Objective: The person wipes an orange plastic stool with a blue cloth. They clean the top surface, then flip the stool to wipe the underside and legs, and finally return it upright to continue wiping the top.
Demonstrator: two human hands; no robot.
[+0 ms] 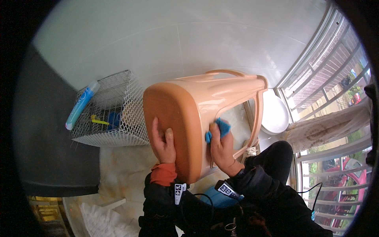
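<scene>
A peach plastic stool (pixel 231 89) with an orange-brown seat (pixel 174 103) lies tipped on its side in front of me, its legs pointing right. My left hand (pixel 164 143) rests against the seat, fingers and thumb spread. My right hand (pixel 222 148) holds a blue cloth (pixel 224 126) against the stool's side, near the edge of the opening between the legs. Part of the cloth is hidden under my fingers.
Left of the stool stands a wire cage (pixel 112 118), with a blue spray can (pixel 83 105) on top. A dark surface (pixel 56 133) is farther left. White basins (pixel 274 114) sit by the barred window at right. A blue basin (pixel 217 197) is partly hidden below my arms.
</scene>
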